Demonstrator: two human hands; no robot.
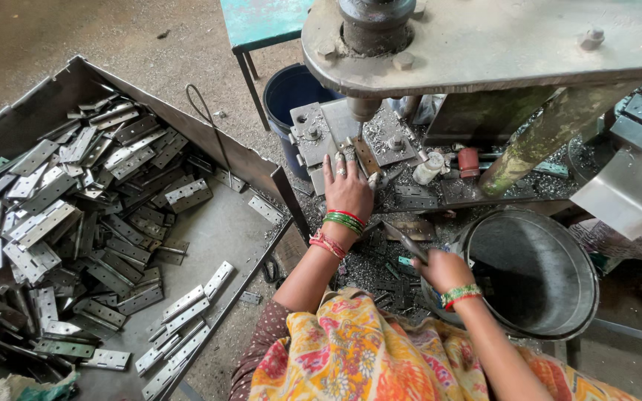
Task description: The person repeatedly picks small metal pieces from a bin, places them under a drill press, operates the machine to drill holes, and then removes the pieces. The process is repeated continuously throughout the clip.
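Head view looked down on a metal tray at nine o'clock, heaped with flat steel hinges; a few more hinges lay in a loose row toward seven o'clock on the tray's bare floor. Beyond its far corner, at twelve o'clock, stood a blue bucket under a green stool. Near the centre the left hand lay open and flat, fingers spread, pressing a hinge piece on the press bed just under the punch; green and red bangles ringed that wrist. The worktop around it was strewn with metal shavings. At five o'clock the right hand was clenched around a thin dark metal tool, its tip pointing toward eleven o'clock. Just beside that hand, at three to four o'clock, sat a round steel tub, its inside dark. A heavy press plate overhung everything at one o'clock.
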